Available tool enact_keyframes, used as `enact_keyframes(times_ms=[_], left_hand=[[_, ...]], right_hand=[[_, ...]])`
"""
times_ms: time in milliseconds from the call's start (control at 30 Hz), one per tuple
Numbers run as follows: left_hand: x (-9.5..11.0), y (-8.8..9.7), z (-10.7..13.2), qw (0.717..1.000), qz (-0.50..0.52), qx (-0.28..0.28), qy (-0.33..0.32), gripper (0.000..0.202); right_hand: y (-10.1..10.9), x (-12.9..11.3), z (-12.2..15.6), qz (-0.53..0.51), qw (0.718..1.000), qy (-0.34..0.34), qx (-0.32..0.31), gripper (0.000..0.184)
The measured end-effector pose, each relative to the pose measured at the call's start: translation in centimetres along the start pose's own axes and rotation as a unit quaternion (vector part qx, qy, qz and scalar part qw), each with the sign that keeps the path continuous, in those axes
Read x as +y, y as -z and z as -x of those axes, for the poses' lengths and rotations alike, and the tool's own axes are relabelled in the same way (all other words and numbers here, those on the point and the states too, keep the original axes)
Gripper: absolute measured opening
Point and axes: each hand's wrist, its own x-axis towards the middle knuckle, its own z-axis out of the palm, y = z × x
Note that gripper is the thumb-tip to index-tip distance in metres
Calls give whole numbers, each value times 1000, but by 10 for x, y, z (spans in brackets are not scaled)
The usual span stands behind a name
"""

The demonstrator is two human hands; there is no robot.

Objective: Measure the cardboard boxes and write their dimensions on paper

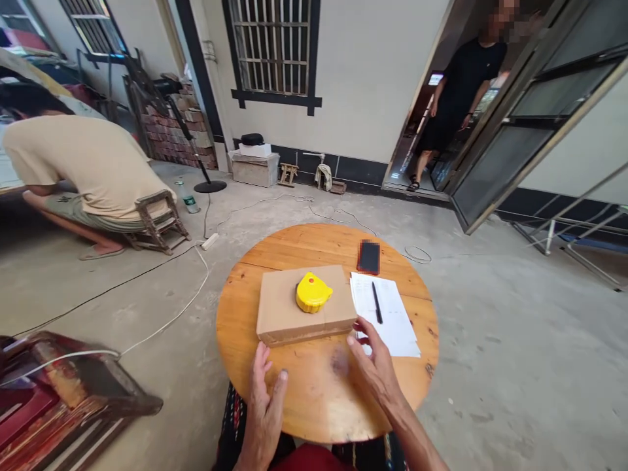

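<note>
On the round wooden table, near its centre, lies a flat cardboard box, and a yellow tape measure sits on its lid toward 2 o'clock. The left hand rests flat on the wood at 7 o'clock from the box, fingers loosely spread and holding nothing (whether the tips touch the box edge I cannot tell). The right hand is at 5 o'clock, fingers open and empty, the tips at the near right corner. In my judgement, the box should be handled from both near corners and kept level, because the rounded, smooth plastic tape measure could slide on the matte cardboard. At 3 o'clock lie thin white paper sheets with a slim black pen, and at 1 o'clock a dark, glossy phone.
</note>
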Motion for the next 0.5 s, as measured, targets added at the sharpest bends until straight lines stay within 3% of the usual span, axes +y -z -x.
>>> enact_keyframes(times_ms=[300, 400, 500], left_hand=[[-6, 6, -53, 999, 34, -5, 1, 73], [-13, 5, -44, 1000, 27, 3, -3, 71], [-19, 5, -24, 999, -2, 2, -32, 64]], right_hand=[[-35, 12, -5, -87, 987, 116, -71, 66], [-31, 27, 7, -41, 990, 124, -59, 57], [-11, 43, 11, 45, 992, 121, -2, 35]])
